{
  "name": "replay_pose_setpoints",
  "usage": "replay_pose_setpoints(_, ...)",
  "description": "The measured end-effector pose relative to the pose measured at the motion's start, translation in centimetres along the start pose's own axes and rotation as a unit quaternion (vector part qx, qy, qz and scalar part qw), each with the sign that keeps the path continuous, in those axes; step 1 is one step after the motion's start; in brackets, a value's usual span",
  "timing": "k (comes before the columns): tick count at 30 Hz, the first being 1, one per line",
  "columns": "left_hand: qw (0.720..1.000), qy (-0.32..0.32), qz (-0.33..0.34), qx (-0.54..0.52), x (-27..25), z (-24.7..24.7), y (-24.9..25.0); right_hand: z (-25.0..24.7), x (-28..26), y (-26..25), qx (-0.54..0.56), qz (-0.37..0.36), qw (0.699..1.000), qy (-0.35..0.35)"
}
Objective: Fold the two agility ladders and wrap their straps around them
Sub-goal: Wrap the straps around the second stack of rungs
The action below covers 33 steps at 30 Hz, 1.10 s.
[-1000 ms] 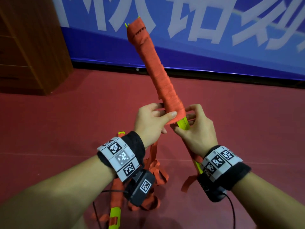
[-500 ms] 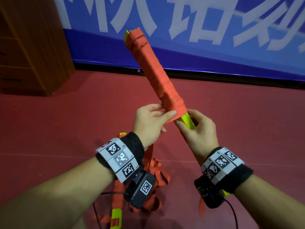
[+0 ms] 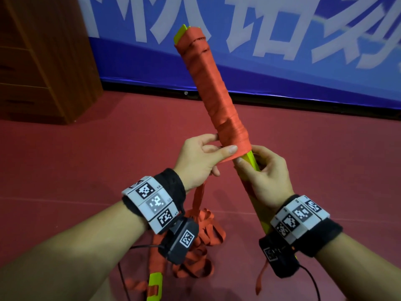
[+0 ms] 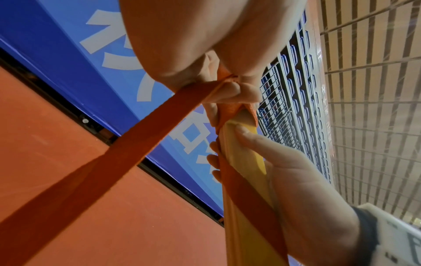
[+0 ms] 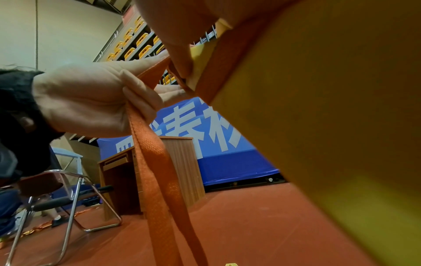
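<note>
A sports hall, red floor (image 3: 86, 170): I hold the folded ladder (image 3: 208, 88) up at a slant between my two hands, its far end tilted away from my fingers toward the blue banner (image 3: 282, 68); orange strap is wound tightly round most of its length, yellow-green rungs showing at the top and just below the last turn. My left hand (image 3: 199, 161) grasps the strap (image 4: 127, 144) at the lower edge of the wrapping, thumb laid across the last turn, fingers (image 4: 230, 93) curled round the webbing; the loose strap runs down from my palm toward the floor. My right hand (image 3: 267, 172) is clenched round the bare yellow-green rungs just below the wrapping, thumb pressed on their flat face; the two hands sit just beside each other. The second ladder (image 3: 195, 246) lies in a loose heap of orange strap on the floor below my left wrist, one yellow-green rung (image 3: 154, 285) poking out near the bottom edge. A wooden cabinet (image 3: 47, 61) stands far to the left of my fingers against the banner; from the right wrist view, a metal-framed chair (image 5: 68, 198) stands beyond my left hand.
</note>
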<state>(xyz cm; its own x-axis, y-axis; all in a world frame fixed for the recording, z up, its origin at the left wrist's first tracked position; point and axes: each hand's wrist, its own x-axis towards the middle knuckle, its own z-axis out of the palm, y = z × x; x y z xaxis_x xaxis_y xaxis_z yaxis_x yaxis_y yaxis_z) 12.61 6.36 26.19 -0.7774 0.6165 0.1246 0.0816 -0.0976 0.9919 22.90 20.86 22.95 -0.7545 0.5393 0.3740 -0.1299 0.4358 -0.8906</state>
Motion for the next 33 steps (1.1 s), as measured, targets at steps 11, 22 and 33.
replay_pose_setpoints(11,1.000,-0.002,0.019,-0.015,0.1,0.1,-0.2,-0.2,0.4,-0.2,0.091,0.039,0.991,-0.085)
replay_pose_setpoints(22,0.995,0.095,0.010,0.036,-0.1,1.5,-1.3,-0.9,0.9,0.2,-0.223,-0.016,0.969,-0.109)
replay_pose_setpoints(33,0.984,0.161,0.013,0.073,0.1,1.9,-1.1,-0.4,0.9,0.1,-0.299,-0.013,0.953,-0.039)
